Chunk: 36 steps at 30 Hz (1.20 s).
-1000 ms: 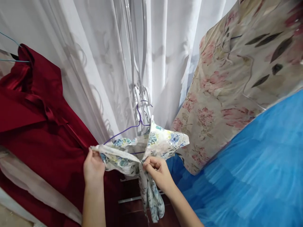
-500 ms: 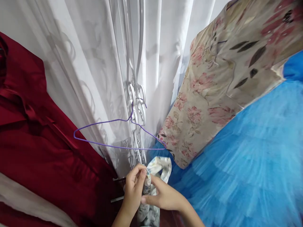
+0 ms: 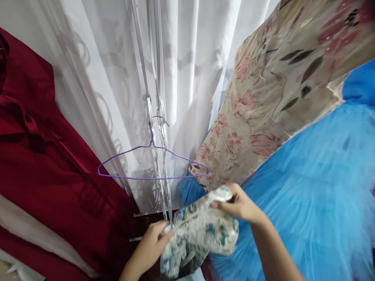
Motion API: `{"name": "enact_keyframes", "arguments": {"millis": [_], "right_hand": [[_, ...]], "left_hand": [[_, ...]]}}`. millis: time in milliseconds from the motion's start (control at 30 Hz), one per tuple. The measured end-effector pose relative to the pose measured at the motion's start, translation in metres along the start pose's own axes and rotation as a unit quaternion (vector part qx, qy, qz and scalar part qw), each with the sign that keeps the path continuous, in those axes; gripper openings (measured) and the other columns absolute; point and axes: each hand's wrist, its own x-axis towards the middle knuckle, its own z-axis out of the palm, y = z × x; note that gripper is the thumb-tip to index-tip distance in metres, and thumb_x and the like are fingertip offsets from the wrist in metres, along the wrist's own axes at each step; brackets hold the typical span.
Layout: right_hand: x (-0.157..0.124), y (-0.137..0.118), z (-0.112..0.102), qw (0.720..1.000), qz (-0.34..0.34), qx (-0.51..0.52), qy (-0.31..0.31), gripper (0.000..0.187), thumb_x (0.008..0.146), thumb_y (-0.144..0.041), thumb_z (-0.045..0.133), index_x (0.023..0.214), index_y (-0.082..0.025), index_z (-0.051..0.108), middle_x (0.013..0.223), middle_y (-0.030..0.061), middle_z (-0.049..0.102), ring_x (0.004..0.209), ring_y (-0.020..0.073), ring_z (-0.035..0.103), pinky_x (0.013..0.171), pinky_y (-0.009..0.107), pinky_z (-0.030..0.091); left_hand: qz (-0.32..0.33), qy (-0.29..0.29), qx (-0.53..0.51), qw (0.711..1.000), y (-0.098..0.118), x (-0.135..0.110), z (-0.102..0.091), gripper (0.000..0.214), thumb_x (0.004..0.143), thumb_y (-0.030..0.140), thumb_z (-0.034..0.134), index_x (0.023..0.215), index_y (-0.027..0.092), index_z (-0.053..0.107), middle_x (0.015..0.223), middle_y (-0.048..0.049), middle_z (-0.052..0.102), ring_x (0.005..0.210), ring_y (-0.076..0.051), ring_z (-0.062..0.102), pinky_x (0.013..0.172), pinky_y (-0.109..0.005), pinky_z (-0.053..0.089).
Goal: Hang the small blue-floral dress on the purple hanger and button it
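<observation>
A small white garment with a blue floral print (image 3: pixel 199 232) is stretched between my two hands, low in the middle of the view. My left hand (image 3: pixel 150 246) pinches its lower left edge. My right hand (image 3: pixel 240 203) grips its upper right corner, fingers closed. Above them a bare purple wire hanger (image 3: pixel 152 162) hangs from a white metal grille behind a sheer white curtain (image 3: pixel 117 78). Neither hand touches the hanger.
A dark red garment (image 3: pixel 35 156) hangs at the left. A beige cloth with pink flowers (image 3: pixel 278 86) hangs at the upper right, over a bright blue tulle skirt (image 3: pixel 316 195) that fills the lower right. Dark wood shows below the curtain.
A second ago the floral garment was on the purple hanger; it came off, leaving the hanger bare. Since then my hands have moved apart, spreading the cloth to the right.
</observation>
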Motion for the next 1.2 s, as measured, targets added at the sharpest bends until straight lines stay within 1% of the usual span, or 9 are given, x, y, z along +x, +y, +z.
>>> {"name": "enact_keyframes", "arguments": {"millis": [133, 233, 400, 500, 633, 800, 967, 1033, 1200], "right_hand": [[0.061, -0.010, -0.052, 0.995, -0.056, 0.005, 0.088, 0.026, 0.067, -0.034, 0.085, 0.068, -0.015, 0.068, 0.069, 0.0020, 0.062, 0.063, 0.0168, 0.055, 0.057, 0.026, 0.042], [0.117, -0.023, -0.050, 0.991, -0.067, 0.040, 0.111, 0.029, 0.071, -0.041, 0.082, 0.073, -0.017, 0.066, 0.071, 0.0001, 0.062, 0.065, 0.0159, 0.055, 0.059, 0.025, 0.044], [0.162, -0.041, -0.007, 0.990, -0.017, 0.120, -0.073, 0.031, 0.079, -0.047, 0.073, 0.084, -0.017, 0.065, 0.074, -0.0008, 0.062, 0.067, 0.0153, 0.056, 0.060, 0.025, 0.045], [0.155, -0.048, -0.002, 0.980, -0.011, 0.165, -0.114, 0.031, 0.077, -0.039, 0.077, 0.099, -0.019, 0.069, 0.075, -0.0020, 0.065, 0.065, 0.0140, 0.059, 0.059, 0.023, 0.045], [0.145, -0.059, -0.017, 0.975, 0.045, 0.168, -0.135, 0.052, 0.076, -0.033, 0.078, 0.125, -0.020, 0.067, 0.083, 0.0017, 0.074, 0.073, 0.0184, 0.068, 0.066, 0.026, 0.051], [0.149, -0.067, -0.023, 0.980, 0.052, 0.119, -0.149, 0.053, 0.073, -0.032, 0.079, 0.124, -0.020, 0.070, 0.108, 0.0047, 0.077, 0.093, 0.0250, 0.072, 0.078, 0.029, 0.053], [0.153, -0.060, -0.006, 0.982, 0.052, 0.145, -0.111, 0.052, 0.072, -0.035, 0.080, 0.121, -0.019, 0.072, 0.106, 0.0057, 0.078, 0.098, 0.0290, 0.071, 0.082, 0.033, 0.055], [0.151, -0.057, 0.001, 0.980, 0.053, 0.167, -0.095, 0.052, 0.071, -0.034, 0.080, 0.119, -0.018, 0.072, 0.105, 0.0062, 0.078, 0.098, 0.0288, 0.072, 0.083, 0.033, 0.055], [0.140, -0.065, 0.003, 0.978, 0.057, 0.186, -0.073, 0.049, 0.074, -0.032, 0.076, 0.120, -0.016, 0.071, 0.109, 0.0073, 0.077, 0.102, 0.0282, 0.071, 0.087, 0.033, 0.054]], "left_hand": [[0.083, 0.038, -0.055, 0.994, 0.035, 0.002, -0.020, 0.030, 0.095, 0.043, 0.051, 0.092, 0.017, 0.068, 0.097, -0.0062, 0.067, 0.094, -0.021, 0.058, 0.088, -0.027, 0.045], [0.097, 0.050, -0.158, 0.981, 0.062, 0.006, -0.036, 0.030, 0.089, 0.045, 0.060, 0.090, 0.016, 0.063, 0.090, -0.0043, 0.063, 0.084, -0.018, 0.057, 0.075, -0.024, 0.046], [0.060, 0.082, -0.142, 0.985, 0.069, -0.009, -0.086, 0.035, 0.086, 0.047, 0.062, 0.078, 0.013, 0.061, 0.067, 0.0000, 0.051, 0.063, -0.011, 0.046, 0.055, -0.019, 0.035], [0.035, 0.010, -0.052, 0.998, 0.060, -0.033, -0.124, 0.034, 0.084, 0.046, 0.066, 0.086, 0.013, 0.065, 0.073, -0.0003, 0.054, 0.067, -0.012, 0.047, 0.057, -0.019, 0.036], [0.029, -0.135, 0.092, 0.986, 0.038, -0.049, -0.167, 0.032, 0.086, 0.046, 0.064, 0.080, 0.015, 0.068, 0.078, -0.0009, 0.058, 0.075, -0.015, 0.051, 0.069, -0.023, 0.043], [0.081, 0.106, 0.291, 0.947, 0.011, -0.023, -0.223, 0.028, 0.097, 0.038, 0.045, 0.099, 0.023, 0.069, 0.099, -0.0043, 0.060, 0.094, -0.019, 0.057, 0.090, -0.030, 0.044], [0.127, 0.310, 0.331, 0.882, 0.023, 0.028, -0.260, 0.029, 0.097, 0.026, 0.036, 0.108, 0.024, 0.063, 0.105, -0.0049, 0.060, 0.093, -0.019, 0.060, 0.084, -0.029, 0.045], [0.155, 0.321, 0.308, 0.882, 0.028, 0.049, -0.263, 0.029, 0.095, 0.023, 0.036, 0.108, 0.022, 0.062, 0.102, -0.0050, 0.064, 0.092, -0.020, 0.062, 0.082, -0.028, 0.046], [0.159, 0.237, 0.289, 0.914, 0.011, 0.087, -0.261, 0.032, 0.091, 0.021, 0.038, 0.108, 0.021, 0.065, 0.100, -0.0065, 0.071, 0.093, -0.023, 0.067, 0.079, -0.027, 0.048]]}}
